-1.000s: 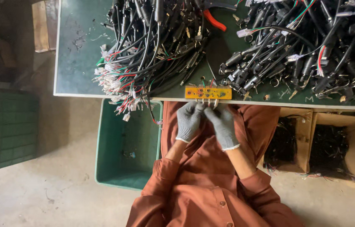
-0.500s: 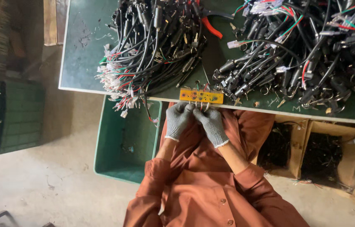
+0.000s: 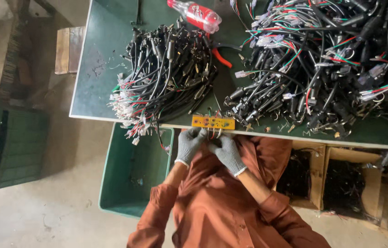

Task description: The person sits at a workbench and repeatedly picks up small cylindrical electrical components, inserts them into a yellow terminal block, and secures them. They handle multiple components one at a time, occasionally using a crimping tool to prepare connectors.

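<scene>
Our left hand (image 3: 189, 143) and right hand (image 3: 227, 154), both in grey knit gloves, meet just below the surface (image 3: 97, 59) edge. Their fingers are curled in around thin coloured wires (image 3: 212, 133) hanging from a small orange board (image 3: 212, 122) that sits on that edge; how tightly they pinch we cannot tell. Left of the board lies 1 bundle of black cables (image 3: 166, 78) with white plug ends spilling over the edge above a green bin (image 3: 129, 183). To the right sprawls a larger tangled cable heap (image 3: 327, 59). A plastic bottle (image 3: 194, 14) lies further back. In our judgement, a hard tug could drag the board off the edge, or snag neighbouring cables into the bin.
</scene>
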`<act>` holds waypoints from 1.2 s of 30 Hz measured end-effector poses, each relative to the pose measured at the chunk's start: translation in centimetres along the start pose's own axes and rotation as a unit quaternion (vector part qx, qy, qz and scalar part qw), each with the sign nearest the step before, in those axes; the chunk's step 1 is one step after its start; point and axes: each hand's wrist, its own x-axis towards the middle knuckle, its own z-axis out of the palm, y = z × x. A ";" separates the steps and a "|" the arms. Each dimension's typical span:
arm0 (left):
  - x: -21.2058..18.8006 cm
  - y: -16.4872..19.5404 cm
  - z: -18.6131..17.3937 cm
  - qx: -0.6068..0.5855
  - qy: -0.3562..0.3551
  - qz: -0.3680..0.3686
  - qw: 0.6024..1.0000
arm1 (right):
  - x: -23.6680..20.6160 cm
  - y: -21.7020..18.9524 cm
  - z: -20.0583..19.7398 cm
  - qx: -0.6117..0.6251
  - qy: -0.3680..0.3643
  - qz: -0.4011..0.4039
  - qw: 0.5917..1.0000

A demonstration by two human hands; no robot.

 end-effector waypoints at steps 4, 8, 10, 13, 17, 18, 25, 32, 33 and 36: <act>0.2 -0.1 -0.1 -0.011 -0.008 -0.011 1.000 | -0.6 0.1 -0.4 -0.071 -0.001 -0.052 0.996; 0.2 -0.6 -0.3 0.021 -0.006 -0.038 0.999 | -0.4 0.5 -0.3 -0.148 0.011 -0.020 0.989; 0.4 -0.7 -0.5 0.018 -0.015 -0.015 1.000 | -0.1 0.5 -0.2 -0.185 0.010 0.002 0.983; 0.8 -0.6 -0.8 0.023 -0.030 -0.003 0.999 | 0.6 0.3 0.0 -0.212 -0.014 0.046 0.976; 1.0 -0.8 -0.9 -0.083 -0.037 0.025 0.996 | 1.1 -0.1 0.7 -0.241 -0.027 0.060 0.968; 0.9 -0.9 -0.9 -0.053 -0.029 0.025 0.998 | 1.1 -0.1 1.0 -0.247 -0.038 0.077 0.965; 0.6 -1.6 -0.8 -0.092 -0.031 -0.038 0.995 | 0.6 0.0 2.2 -0.160 -0.015 0.001 0.987; 0.0 -1.1 0.5 -0.145 0.038 -0.023 0.988 | 1.5 -0.3 2.7 -0.235 0.029 -0.141 0.961; -0.1 -1.1 0.9 -0.182 0.042 -0.021 0.982 | 2.0 -0.4 2.6 -0.237 0.019 -0.168 0.957; -0.5 -1.3 1.6 -0.242 0.061 -0.034 0.968 | 3.5 -1.1 1.2 -0.494 -0.032 -0.320 0.808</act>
